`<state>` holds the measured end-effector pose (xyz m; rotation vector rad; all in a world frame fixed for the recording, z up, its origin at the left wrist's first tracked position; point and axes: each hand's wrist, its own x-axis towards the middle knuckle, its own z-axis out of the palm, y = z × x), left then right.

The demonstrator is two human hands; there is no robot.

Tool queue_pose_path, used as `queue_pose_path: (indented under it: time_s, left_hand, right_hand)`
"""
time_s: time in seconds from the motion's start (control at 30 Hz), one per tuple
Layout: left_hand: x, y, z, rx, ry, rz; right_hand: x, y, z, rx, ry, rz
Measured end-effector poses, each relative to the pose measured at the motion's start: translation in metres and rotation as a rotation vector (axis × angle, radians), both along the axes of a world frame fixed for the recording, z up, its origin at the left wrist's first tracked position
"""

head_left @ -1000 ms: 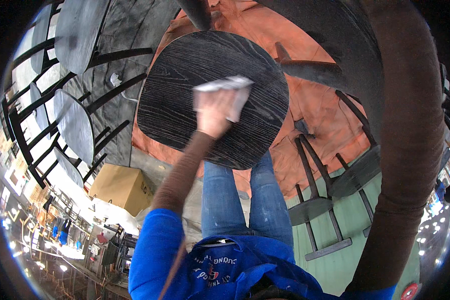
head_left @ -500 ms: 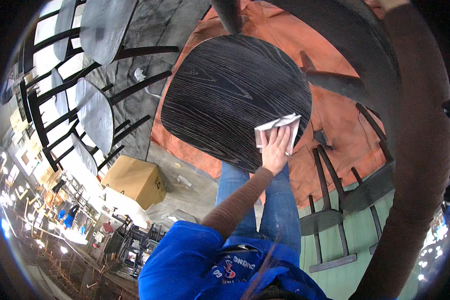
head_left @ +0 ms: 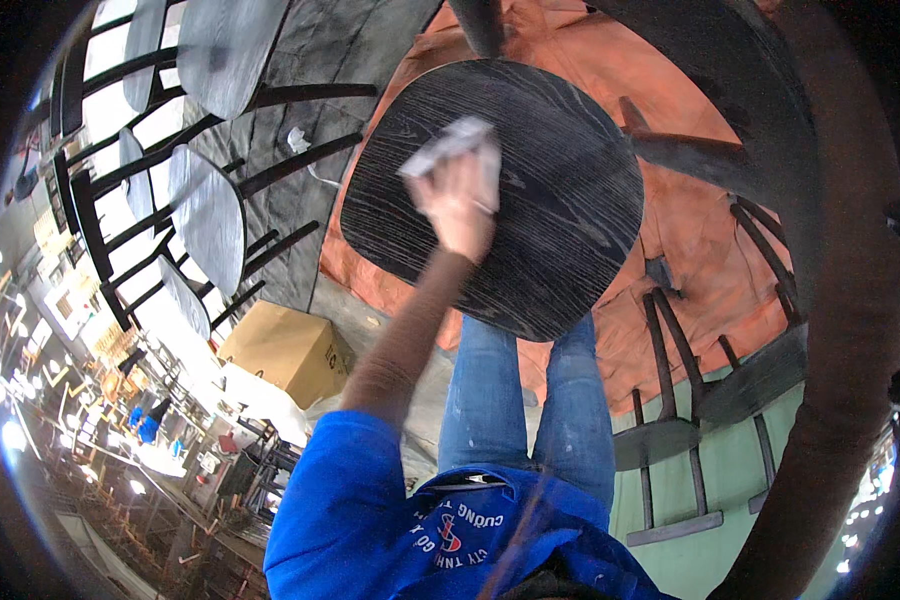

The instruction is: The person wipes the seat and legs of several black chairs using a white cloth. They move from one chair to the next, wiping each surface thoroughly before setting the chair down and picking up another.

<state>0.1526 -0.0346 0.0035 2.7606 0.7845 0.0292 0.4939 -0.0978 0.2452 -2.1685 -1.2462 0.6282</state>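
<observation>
My left hand (head_left: pixel 460 215), motion-blurred, grasps white cloth (head_left: pixel 460 142); shifted from near-right rim to left of centre on black seat (head_left: pixel 570 190), so wiping reaches opposite side. Seat central, above orange sheet (head_left: pixel 715 265). Right hand out of view; grip I cannot tell.

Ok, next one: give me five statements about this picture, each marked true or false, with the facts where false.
1. The person's left hand is on a white sheet of cloth or paper over a rounded black wood-grain panel. True.
2. The brown cardboard box is right of the panel. False: it is on the lower left.
3. A crumpled orange sheet spreads out around the panel. True.
4. The person's denim trousers are red. False: they are blue.
5. Black-legged chairs with grey rounded seats show at the picture's left. True.
</observation>
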Motion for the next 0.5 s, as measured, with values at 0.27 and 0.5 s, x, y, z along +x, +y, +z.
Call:
queue_pose_path:
  time_s: [0.27, 0.5]
  left_hand:
    - [0.005, -0.17, 0.014, -0.316, -0.191, -0.529]
    - [-0.014, 0.102, 0.004, 0.148, -0.072, -0.103]
  right_hand:
    - [-0.003, -0.001, -0.012, -0.001, -0.011, 0.027]
    - [-0.006, -0.005, -0.011, 0.021, 0.004, 0.017]
